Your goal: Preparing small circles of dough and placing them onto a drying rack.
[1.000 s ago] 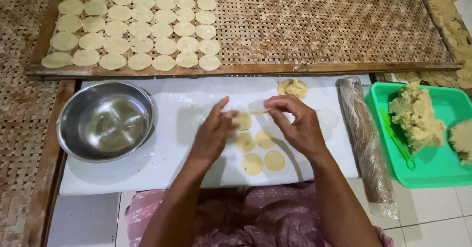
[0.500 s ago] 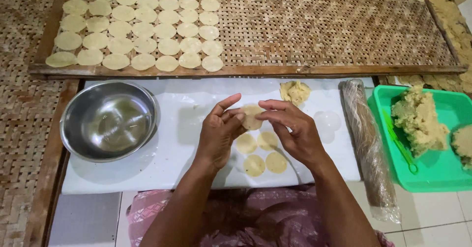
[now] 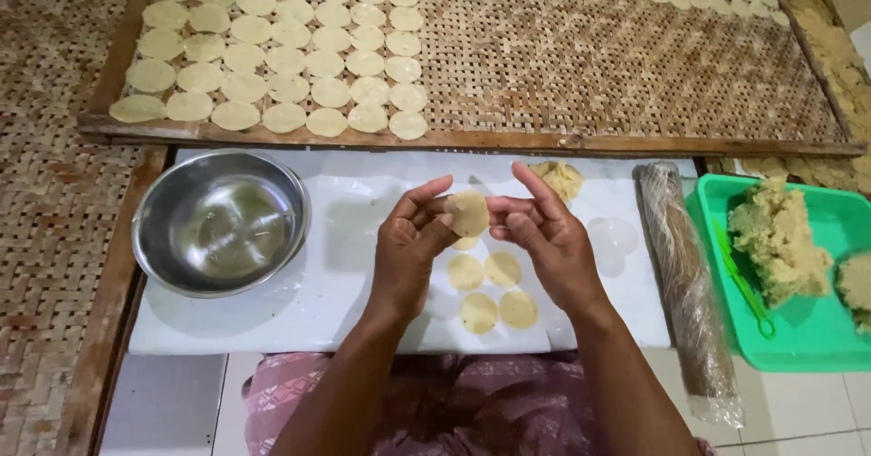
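Observation:
My left hand (image 3: pixel 410 247) and my right hand (image 3: pixel 547 236) meet above the white board (image 3: pixel 299 306), both pinching one thin pale dough disc (image 3: pixel 468 211) by its edges, lifted off the surface. Under the hands several more flat dough discs (image 3: pixel 490 293) lie on the board. A small lump of dough (image 3: pixel 560 179) sits just beyond my right hand.
A steel bowl (image 3: pixel 220 222) stands at the board's left. A wrapped rolling pin (image 3: pixel 685 274) lies at the right, beside a green tray (image 3: pixel 798 329) holding crumbly dough and a green tool. Beyond, a woven bamboo rack (image 3: pixel 617 66) carries several rows of discs at its left.
Both hands have risen from the board and drawn together, lifting one dough disc up off the surface. The camera view has shifted slightly.

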